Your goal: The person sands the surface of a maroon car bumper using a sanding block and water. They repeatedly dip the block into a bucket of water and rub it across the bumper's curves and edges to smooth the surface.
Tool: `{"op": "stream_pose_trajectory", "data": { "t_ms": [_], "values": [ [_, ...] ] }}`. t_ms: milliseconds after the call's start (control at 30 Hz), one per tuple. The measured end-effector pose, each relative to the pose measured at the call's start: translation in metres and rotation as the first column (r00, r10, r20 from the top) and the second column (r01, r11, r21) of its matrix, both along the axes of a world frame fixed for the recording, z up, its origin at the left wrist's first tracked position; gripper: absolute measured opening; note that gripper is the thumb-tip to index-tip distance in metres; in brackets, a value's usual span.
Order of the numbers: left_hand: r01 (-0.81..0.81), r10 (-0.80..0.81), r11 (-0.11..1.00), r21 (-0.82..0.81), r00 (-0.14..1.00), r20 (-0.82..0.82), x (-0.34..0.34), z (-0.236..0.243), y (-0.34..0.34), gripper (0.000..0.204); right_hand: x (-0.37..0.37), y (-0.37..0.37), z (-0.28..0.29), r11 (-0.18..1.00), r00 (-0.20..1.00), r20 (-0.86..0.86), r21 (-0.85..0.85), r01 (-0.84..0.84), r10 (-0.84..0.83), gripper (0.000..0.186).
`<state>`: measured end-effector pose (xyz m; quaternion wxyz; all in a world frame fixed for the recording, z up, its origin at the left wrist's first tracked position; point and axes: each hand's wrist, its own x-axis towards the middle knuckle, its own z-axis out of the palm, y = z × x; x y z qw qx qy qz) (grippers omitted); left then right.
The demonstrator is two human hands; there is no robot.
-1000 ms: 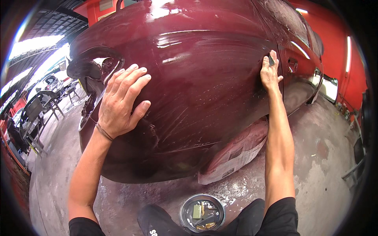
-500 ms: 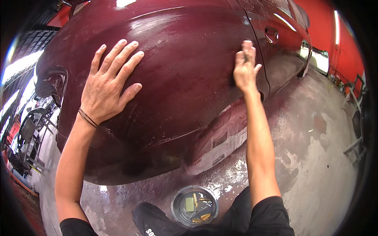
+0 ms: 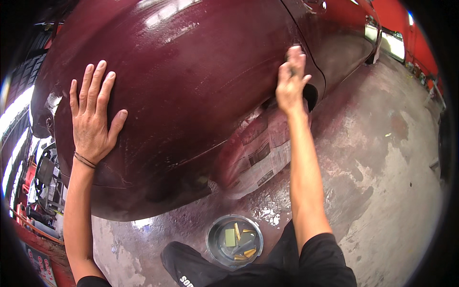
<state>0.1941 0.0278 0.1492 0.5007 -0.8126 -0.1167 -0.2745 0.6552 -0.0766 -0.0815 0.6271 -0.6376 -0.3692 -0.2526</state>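
Car body (image 3: 191,81): one, dark red and glossy, filling the upper middle before both hands.
Left hand (image 3: 93,131): open, fingers apart, laid on the body's left part; a dark wristband (image 3: 85,160) circles the wrist.
Right hand (image 3: 290,93): blurred, fingers extended; one small dark piece (image 3: 292,71) shows among them, its grip impossible to tell.
Edges: one seam (image 3: 300,32) curves just right of the right hand; the body's lower edge bends below the left.
In the way: one paper cover (image 3: 258,158), partly behind the right forearm.
Basin (image 3: 210,234): one, round, between two legs (image 3: 189,260); contains one green block (image 3: 230,237) and at least three tan pieces (image 3: 249,252).
Open room: broad bodywork between the hands; floor (image 3: 382,191) spreading rightward.
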Motion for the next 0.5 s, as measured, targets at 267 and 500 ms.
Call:
{"op": "stream_pose_trajectory", "data": {
  "t_ms": [267, 500],
  "values": [
    [0.044, -0.042, 0.998, -0.032, 0.997, 0.070, 0.026, -0.035, 0.010, 0.071, -0.132, 0.015, -0.040, 0.981, 0.965, 0.260, -0.195, 0.022, 0.031, 0.072],
    [0.035, -0.045, 0.996, 0.076, 0.990, 0.130, 0.050, -0.023, -0.005, 0.073, 0.138, -0.005, -0.116, 0.970, 0.938, -0.338, 0.241, 0.007, 0.077, 0.084]
  ]
}}
